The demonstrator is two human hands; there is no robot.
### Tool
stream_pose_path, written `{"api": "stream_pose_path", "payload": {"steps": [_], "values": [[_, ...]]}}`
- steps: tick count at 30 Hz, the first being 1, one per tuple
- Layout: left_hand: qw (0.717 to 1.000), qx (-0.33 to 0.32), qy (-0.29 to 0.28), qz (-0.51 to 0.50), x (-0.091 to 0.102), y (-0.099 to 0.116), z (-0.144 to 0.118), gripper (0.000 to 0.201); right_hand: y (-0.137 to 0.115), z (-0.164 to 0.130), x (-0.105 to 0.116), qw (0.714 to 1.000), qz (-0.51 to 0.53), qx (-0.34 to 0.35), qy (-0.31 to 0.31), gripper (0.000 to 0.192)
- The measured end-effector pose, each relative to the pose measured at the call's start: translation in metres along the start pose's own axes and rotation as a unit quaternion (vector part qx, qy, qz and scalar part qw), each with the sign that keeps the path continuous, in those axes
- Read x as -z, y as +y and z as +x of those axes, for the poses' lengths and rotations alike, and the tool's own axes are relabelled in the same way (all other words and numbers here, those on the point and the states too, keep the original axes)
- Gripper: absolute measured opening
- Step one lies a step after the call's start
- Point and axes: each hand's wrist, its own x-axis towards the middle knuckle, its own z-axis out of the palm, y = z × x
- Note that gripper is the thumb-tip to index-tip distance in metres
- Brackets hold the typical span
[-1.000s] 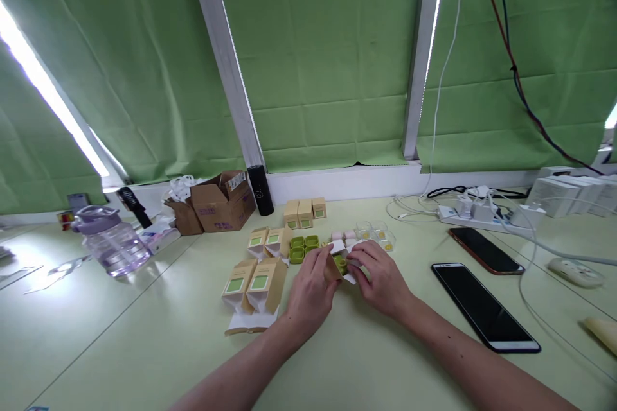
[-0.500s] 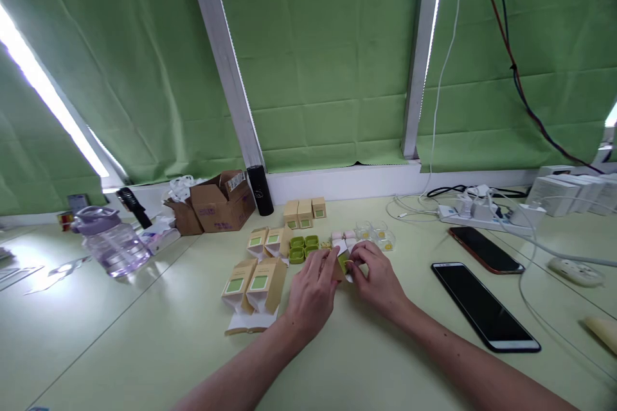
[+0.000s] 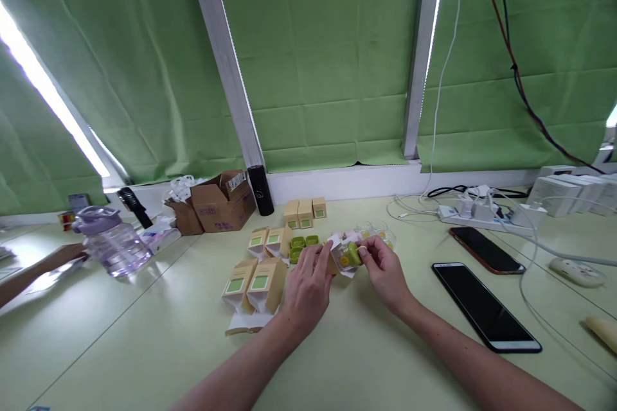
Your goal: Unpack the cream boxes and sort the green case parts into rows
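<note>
My left hand is closed around a small kraft-paper box, tipped so its open end with white flaps faces right. Between the fingertips of my right hand is a small green container, at the mouth of the box. A round yellow piece shows beside that container; whether the two are joined, I cannot tell. Just left of the box sit green square trays, partly covered by my left hand. Behind my hands lie pink-and-white pieces and clear round cups with yellow in them.
More kraft boxes with green windows stand on the left and farther back. A purple-lidded bottle, a cardboard carton and a black cylinder are beyond. Phones and a power strip lie right. Another person's arm reaches in at left.
The green container has come farther into view at the box's mouth, and my right hand has shifted slightly right with it. At far left, another person's arm has appeared.
</note>
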Motion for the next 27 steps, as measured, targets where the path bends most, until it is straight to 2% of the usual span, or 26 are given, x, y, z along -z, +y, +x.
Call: {"api": "stream_pose_path", "payload": {"steps": [3,7,11,15,18,24,27], "values": [[0.999,0.038,0.003,-0.024,0.001,-0.002,0.001,0.076,0.0,0.004,0.004,0.999,0.039,-0.009,0.033,0.035],[0.989,0.122,0.015,-0.081,-0.001,-0.008,0.003,0.074,0.001,0.01,0.011,0.996,0.06,-0.006,0.068,0.036],[0.954,0.193,0.048,-0.225,-0.005,-0.013,0.006,0.069,0.006,0.015,0.017,0.996,0.042,-0.007,0.077,0.034],[0.866,0.274,0.062,-0.414,-0.007,-0.012,0.011,0.067,0.01,0.017,0.018,0.997,-0.022,-0.016,0.066,0.034],[0.796,0.303,0.07,-0.519,-0.006,-0.012,0.014,0.068,0.012,0.016,0.018,0.995,-0.085,-0.017,0.048,0.031],[0.67,0.359,0.056,-0.647,-0.005,-0.012,0.015,0.063,0.017,0.015,0.017,0.982,-0.186,-0.028,-0.008,0.025],[0.626,0.359,0.051,-0.691,-0.004,-0.011,0.015,0.057,0.02,0.014,0.017,0.978,-0.207,-0.029,-0.026,0.025]]}}
